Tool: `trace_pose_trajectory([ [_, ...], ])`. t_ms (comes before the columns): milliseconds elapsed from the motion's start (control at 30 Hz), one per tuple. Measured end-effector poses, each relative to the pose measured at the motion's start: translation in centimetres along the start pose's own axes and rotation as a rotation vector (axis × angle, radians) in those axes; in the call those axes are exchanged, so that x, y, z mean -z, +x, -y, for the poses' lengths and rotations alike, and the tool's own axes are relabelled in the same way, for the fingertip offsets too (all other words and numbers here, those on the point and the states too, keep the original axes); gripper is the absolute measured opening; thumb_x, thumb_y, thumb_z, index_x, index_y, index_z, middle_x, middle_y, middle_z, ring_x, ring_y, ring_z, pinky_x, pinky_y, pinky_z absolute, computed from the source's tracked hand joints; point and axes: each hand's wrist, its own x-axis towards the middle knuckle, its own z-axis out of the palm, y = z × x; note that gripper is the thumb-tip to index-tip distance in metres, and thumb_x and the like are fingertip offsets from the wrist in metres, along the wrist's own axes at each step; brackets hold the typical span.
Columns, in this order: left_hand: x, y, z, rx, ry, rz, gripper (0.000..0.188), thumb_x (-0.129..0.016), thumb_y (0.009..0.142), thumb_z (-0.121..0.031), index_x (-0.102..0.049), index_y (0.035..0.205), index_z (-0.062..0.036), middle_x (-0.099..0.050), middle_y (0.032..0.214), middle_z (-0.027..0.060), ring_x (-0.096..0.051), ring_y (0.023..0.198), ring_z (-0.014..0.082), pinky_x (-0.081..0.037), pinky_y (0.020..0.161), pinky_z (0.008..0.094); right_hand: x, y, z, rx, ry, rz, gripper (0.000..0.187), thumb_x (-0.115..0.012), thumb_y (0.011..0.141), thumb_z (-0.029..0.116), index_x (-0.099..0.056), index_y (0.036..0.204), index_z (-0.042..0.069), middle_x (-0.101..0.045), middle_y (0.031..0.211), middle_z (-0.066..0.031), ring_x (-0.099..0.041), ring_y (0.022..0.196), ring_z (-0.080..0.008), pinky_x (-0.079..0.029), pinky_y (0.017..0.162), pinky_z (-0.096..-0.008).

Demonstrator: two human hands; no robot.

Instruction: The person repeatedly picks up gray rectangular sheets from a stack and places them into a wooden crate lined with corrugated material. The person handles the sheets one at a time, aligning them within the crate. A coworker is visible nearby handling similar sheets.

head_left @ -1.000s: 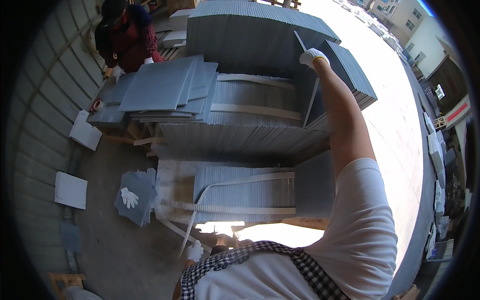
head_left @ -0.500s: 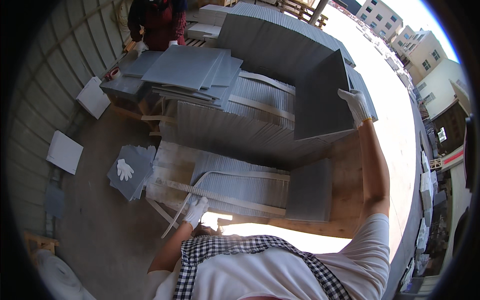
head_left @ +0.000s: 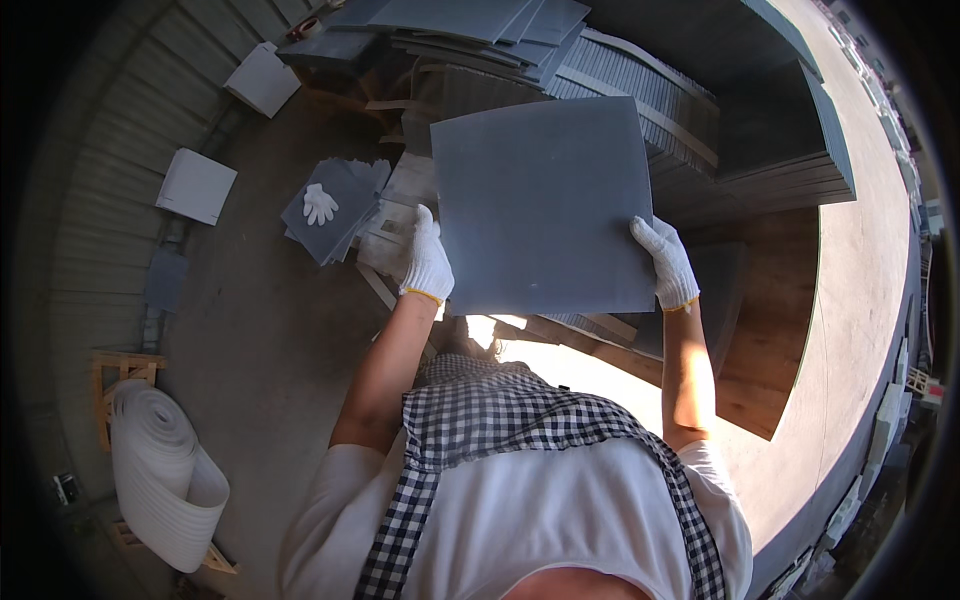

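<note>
A flat, square grey tile (head_left: 543, 205) is held up in front of me, its broad face toward me. My left hand (head_left: 428, 258), in a white knit glove, grips its left edge. On the opposite edge, my right hand (head_left: 668, 262) is closed with the thumb on the near face; its glove is white too. The fingers behind the tile are hidden. Behind and below it, the tile covers much of a row of upright tiles. Farther back stands another row of upright tiles (head_left: 640, 105) with pale straps across it.
Loose grey tiles (head_left: 450, 15) lie piled at the top. On the floor to the left, a white glove (head_left: 320, 204) rests on several stacked grey sheets (head_left: 350, 225). White blocks (head_left: 197, 186) stand by the wall. A white foam roll (head_left: 165, 470) is at lower left.
The tile has come from the right to in front of me, and my left hand has risen from the strap to grip it. My view has tilted down; the other person is out of view.
</note>
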Motion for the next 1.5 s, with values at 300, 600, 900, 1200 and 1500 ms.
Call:
trace_pose_trajectory([
  [300,13.6,-5.1,-3.7,-0.186,0.008,-0.228,0.082,-0.027,0.100,-0.068,-0.048,0.141,0.0001,-0.053,0.142,0.0129,-0.049,0.131,0.0280,-0.038,0.111,0.0405,-10.7,5.6,-9.9,-0.302,0.100,-0.082,0.074,-0.056,0.095,0.060,-0.054,0.136,-0.002,-0.061,0.129,-0.0134,-0.060,0.113,-0.0216,-0.049,0.099,-0.0349],
  [600,25.3,-11.3,-11.6,-0.204,-0.015,-0.381,0.083,-0.027,0.100,-0.068,-0.046,0.143,0.0004,-0.050,0.145,0.0132,-0.047,0.133,0.0291,-0.036,0.112,0.0432,-25.0,5.7,-15.9,-0.235,0.023,-0.045,0.092,-0.045,0.095,0.069,-0.035,0.150,-0.004,-0.032,0.159,-0.0169,-0.031,0.146,-0.0275,-0.017,0.121,-0.0358],
  [900,42.4,-17.5,-21.7,-0.197,-0.001,-0.500,0.078,-0.030,0.100,-0.066,-0.046,0.143,-0.0022,-0.050,0.146,0.0127,-0.047,0.133,0.0298,-0.036,0.112,0.0448,-43.0,2.9,-24.2,-0.365,0.207,0.304,0.075,-0.043,0.102,0.057,-0.041,0.146,-0.004,-0.048,0.146,-0.0149,-0.046,0.133,-0.0240,-0.035,0.113,-0.0359],
  [1200,53.0,-20.6,-24.5,-0.213,-0.023,-0.600,0.053,-0.054,0.100,-0.045,-0.055,0.132,-0.0030,-0.060,0.131,0.0121,-0.059,0.117,0.0301,-0.047,0.101,0.0447,-50.8,3.8,-30.0,-0.609,0.776,0.638,0.079,-0.039,0.100,0.061,-0.032,0.153,0.003,-0.045,0.150,-0.0138,-0.048,0.134,-0.0252,-0.043,0.109,-0.0377],
  [1500,53.5,-16.4,-24.9,-0.149,-0.087,-0.925,0.052,-0.060,0.098,-0.039,-0.051,0.137,-0.0052,-0.058,0.133,0.0133,-0.058,0.119,0.0314,-0.048,0.100,0.0496,-52.8,4.0,-31.9,-0.558,0.706,0.332,0.048,-0.058,0.101,0.029,-0.049,0.141,0.005,-0.058,0.134,-0.0124,-0.058,0.122,-0.0277,-0.048,0.104,-0.0457],
])
